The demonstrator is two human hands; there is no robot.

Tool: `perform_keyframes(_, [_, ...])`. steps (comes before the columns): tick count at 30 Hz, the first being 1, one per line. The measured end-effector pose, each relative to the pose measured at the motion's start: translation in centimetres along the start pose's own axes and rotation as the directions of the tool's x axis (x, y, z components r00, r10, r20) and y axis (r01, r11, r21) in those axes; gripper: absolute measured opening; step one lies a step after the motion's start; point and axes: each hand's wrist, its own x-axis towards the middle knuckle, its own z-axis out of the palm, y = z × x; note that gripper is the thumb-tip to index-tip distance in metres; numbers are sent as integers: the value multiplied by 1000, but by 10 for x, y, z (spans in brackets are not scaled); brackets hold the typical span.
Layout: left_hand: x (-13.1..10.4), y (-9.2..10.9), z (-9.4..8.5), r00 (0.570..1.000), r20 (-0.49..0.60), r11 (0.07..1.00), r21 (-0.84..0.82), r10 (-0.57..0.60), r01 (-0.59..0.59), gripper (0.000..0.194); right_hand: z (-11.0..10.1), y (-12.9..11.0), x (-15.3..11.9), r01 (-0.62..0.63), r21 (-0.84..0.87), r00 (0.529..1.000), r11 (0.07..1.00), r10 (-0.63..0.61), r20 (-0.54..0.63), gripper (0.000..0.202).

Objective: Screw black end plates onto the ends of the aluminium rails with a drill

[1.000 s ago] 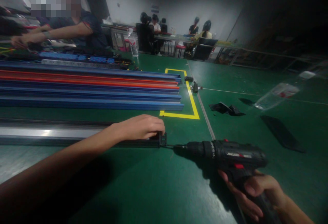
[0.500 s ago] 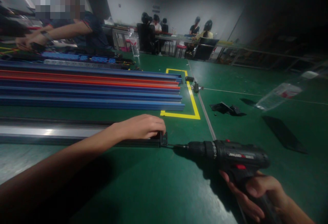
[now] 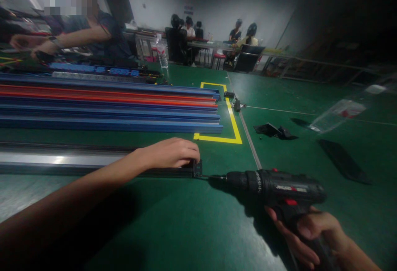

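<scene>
My right hand [image 3: 319, 229] is wrapped around the handle of a black cordless drill [image 3: 288, 186] with a red switch. The drill lies level and points left. Its long thin bit reaches a black end bracket [image 3: 197, 168] at the right end of a long dark metal profile [image 3: 62, 159]. Whether the tip sits in a screw is too small to tell. My left hand [image 3: 173, 153] is closed over that end of the profile, its fingers curled down against the bracket. Its fingertips are partly hidden.
Blue and red profiles [image 3: 124, 109] lie in a row behind, ending near yellow tape [image 3: 234, 124]. Small black parts [image 3: 274, 131], a dark flat piece [image 3: 343, 161] and a plastic bottle [image 3: 338, 113] are at right. A co-worker [image 3: 89, 35] works across the green table.
My hands, the drill and the profile hold nearly the same place. Across the table, the co-worker's hands have moved slightly apart.
</scene>
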Motion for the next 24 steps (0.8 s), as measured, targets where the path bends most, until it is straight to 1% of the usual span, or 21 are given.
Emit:
perform_keyframes(3, [0, 1, 0, 1000, 9, 1000, 17, -5, 5, 20, -1, 0, 0, -11, 2, 1000, 1000, 11, -27, 46])
perform_keyframes(9, [0, 0, 0, 999, 41, 1000, 28, 9, -10, 16, 3, -5, -1, 20, -35, 999, 999, -19, 32, 50])
perform_keyframes(13, [1, 0, 0, 998, 53, 998, 54, 22, -25, 17, 4, -7, -3, -14, -72, 999, 997, 17, 40, 52])
perform_keyframes(17, [1, -1, 1, 998, 65, 996, 82, 11, -16, 17, 1, -5, -2, -19, -30, 1000, 999, 20, 9, 51])
perform_keyframes(20, [1, -1, 2, 999, 46, 997, 72, 9, -12, 17, -1, -3, 0, -11, 34, 1000, 999, 11, -9, 50])
perform_keyframes(22, [1, -1, 1, 1000, 30, 998, 60, 9, -10, 17, -2, -3, 1, -37, 54, 999, 998, 39, -28, 50])
perform_keyframes(24, [0, 0, 1, 999, 38, 998, 63, -4, 2, 18, -2, -4, 0, -67, 61, 997, 996, 69, -33, 50])
